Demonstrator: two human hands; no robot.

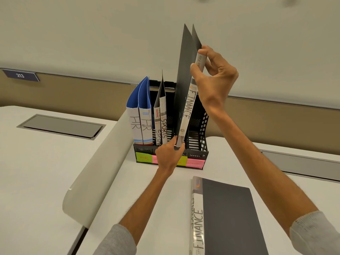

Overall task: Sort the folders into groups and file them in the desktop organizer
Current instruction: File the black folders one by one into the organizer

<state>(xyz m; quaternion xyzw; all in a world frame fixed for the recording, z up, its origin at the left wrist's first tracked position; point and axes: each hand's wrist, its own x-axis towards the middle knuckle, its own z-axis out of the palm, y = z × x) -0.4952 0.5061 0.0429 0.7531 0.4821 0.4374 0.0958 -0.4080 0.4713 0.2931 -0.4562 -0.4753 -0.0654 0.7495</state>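
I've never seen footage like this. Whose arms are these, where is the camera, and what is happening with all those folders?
There is no machine here: a person wears one camera on the head, so you look down along their own two arms. The right hand grips the top of a grey folder marked FINANCE, and the left hand pinches its bottom end at the third slot of a black desktop organizer. Two blue HR folders and two SPORTS folders already stand in it. Coloured sticky notes label the slots. A second FINANCE folder lies flat on the white table.
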